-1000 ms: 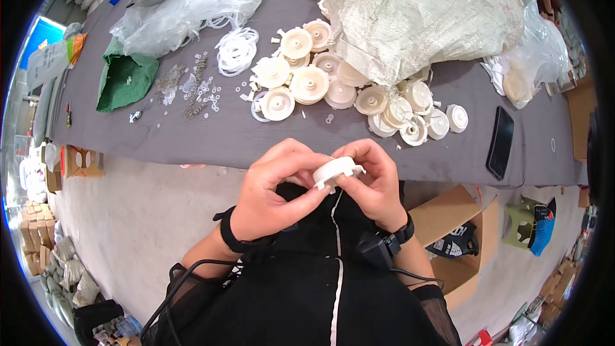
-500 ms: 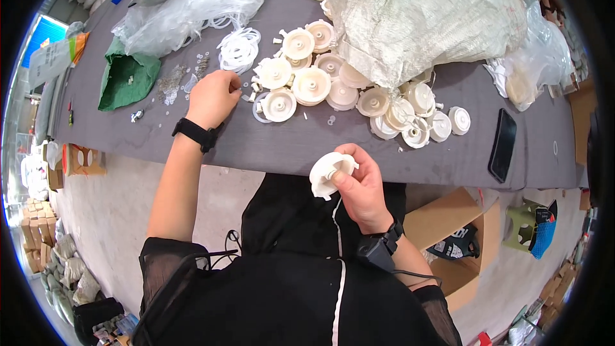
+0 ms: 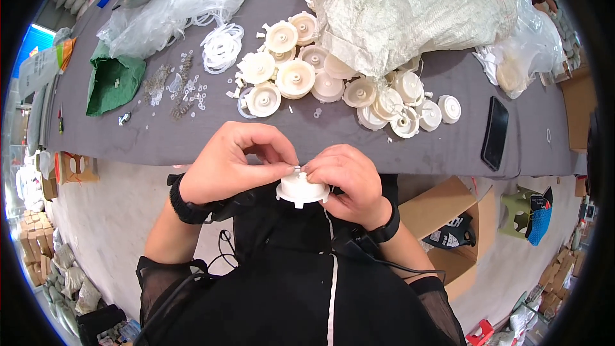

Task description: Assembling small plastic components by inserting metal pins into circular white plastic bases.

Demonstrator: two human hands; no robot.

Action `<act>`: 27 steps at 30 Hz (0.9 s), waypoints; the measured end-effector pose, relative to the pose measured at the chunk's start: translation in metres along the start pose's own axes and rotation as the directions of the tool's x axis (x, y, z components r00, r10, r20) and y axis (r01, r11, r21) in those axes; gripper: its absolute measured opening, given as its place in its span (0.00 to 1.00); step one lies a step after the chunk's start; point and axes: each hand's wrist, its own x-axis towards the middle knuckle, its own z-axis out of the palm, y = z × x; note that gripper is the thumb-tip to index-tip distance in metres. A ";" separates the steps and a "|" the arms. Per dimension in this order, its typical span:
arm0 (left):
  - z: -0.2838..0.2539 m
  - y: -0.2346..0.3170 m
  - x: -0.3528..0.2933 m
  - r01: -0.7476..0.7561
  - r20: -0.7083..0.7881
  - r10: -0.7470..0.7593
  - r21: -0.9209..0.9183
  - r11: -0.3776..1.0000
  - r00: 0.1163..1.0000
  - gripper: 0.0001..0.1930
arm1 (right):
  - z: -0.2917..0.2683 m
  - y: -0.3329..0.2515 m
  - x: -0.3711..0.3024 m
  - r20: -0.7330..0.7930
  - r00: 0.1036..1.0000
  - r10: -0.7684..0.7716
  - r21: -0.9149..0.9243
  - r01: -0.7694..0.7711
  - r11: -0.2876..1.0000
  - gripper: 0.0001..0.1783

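Observation:
A white round plastic part [image 3: 300, 190] with small tabs along its rim and a stub on top is held in front of my body, just off the table's near edge. My right hand [image 3: 351, 183] grips it from the right side, fingers closed round it. At the stub, the thumb and forefinger of my left hand [image 3: 238, 161] are pinched together over a tiny piece, too small to name. Farther off on the table lies a pile of similar cream-white round parts [image 3: 296, 78]. Small springs and clear washers [image 3: 186, 93] are scattered at the left.
A white woven sack [image 3: 416, 13] rests behind the pile. White rings [image 3: 221, 48], clear plastic bags [image 3: 176, 7] and a green pouch [image 3: 114, 83] occupy the left. On the right lies a black phone [image 3: 495, 133]. An open cardboard box [image 3: 448, 237] stands below the table's edge.
My left hand has come from the small parts on the table to the stub of the white part. My right hand has turned that part over, stub upward, and moved it slightly left.

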 end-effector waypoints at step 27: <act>0.026 0.004 -0.017 -0.236 0.061 0.230 0.104 0.966 0.971 0.15 | -0.010 -0.008 -0.012 -0.063 0.979 0.193 0.120 -0.185 0.975 0.18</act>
